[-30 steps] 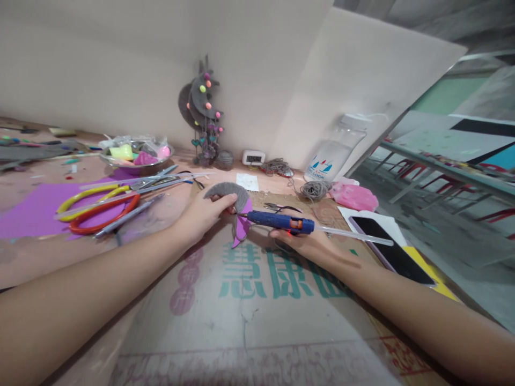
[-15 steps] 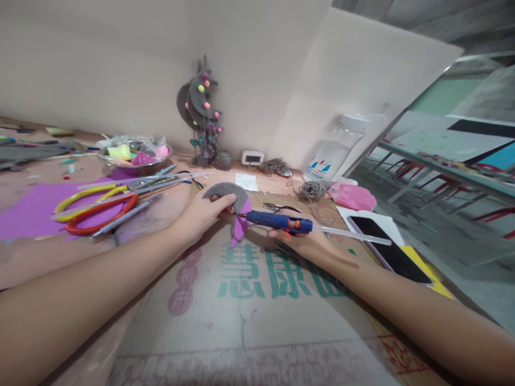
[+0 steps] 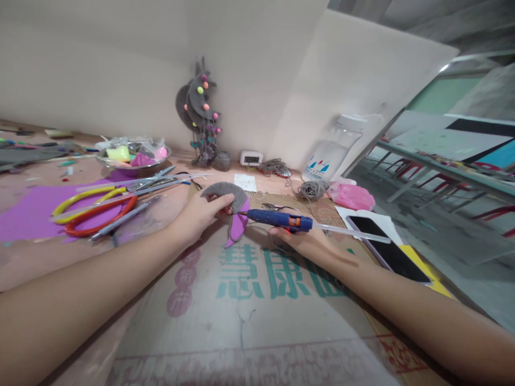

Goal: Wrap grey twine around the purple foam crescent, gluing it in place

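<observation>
My left hand [image 3: 203, 213] pinches a curved piece wrapped in grey yarn [image 3: 226, 190], thumb on top. A purple part [image 3: 238, 228] shows at the lower right end of that piece. In my right hand [image 3: 300, 236] is a blue glue gun [image 3: 277, 219], its nozzle pointing left at the purple part; whether the tip touches it is too small to tell. A clear glue stick [image 3: 354, 232] sticks out of the gun's back. Both hands are above a printed cardboard sheet [image 3: 225, 327].
Red and yellow-handled scissors [image 3: 100, 212] lie on purple sheet [image 3: 28, 212] at left, near a metal bowl [image 3: 134, 167]. Behind stand a grey moon ornament [image 3: 199, 110], timer [image 3: 251, 158] and bottle [image 3: 333, 147]. Grey yarn [image 3: 313, 189] and a phone [image 3: 388, 249] are at right.
The purple part has shifted slightly and its lower tip is a little further left. Both hands keep their holds, and the whole view has moved very slightly.
</observation>
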Demonstrator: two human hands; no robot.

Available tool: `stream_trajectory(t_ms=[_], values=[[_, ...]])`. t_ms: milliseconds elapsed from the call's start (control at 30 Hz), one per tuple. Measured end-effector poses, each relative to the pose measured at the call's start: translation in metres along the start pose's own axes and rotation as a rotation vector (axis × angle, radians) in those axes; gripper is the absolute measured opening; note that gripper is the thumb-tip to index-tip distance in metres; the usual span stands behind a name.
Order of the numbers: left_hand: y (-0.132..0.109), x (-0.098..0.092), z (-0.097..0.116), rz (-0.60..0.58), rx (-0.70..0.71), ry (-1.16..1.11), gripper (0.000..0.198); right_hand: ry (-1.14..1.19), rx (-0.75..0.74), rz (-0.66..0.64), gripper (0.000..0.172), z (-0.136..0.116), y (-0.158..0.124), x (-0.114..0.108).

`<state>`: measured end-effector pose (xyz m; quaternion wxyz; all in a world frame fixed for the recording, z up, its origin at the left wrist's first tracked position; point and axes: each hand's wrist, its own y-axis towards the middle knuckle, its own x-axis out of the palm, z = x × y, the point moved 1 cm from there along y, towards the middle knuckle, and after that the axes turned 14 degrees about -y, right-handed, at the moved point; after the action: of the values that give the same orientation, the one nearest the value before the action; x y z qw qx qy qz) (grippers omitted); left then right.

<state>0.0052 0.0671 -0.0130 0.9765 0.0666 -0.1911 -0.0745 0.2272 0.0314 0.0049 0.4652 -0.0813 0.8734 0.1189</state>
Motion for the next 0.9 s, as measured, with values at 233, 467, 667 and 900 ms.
stream_trajectory(t_ms=[233,467,667,900], values=[[-0.0003,0.0008,0.0004,0.012,-0.02,-0.012,0.018,0.044,0.018,-0.001,0.027,0.0,0.0012,-0.0007],[-0.0008,0.0016,0.0018,0.011,-0.027,-0.022,0.014,0.006,0.061,0.027,0.028,-0.0034,0.002,-0.0015],[-0.0007,0.0012,0.0013,0.014,-0.039,-0.049,0.016,0.005,0.037,0.06,0.027,0.0015,0.0053,0.0002],[-0.0008,0.0014,0.0011,0.018,-0.05,-0.064,0.015,0.018,0.048,0.065,0.026,0.0026,0.0054,0.0002]])
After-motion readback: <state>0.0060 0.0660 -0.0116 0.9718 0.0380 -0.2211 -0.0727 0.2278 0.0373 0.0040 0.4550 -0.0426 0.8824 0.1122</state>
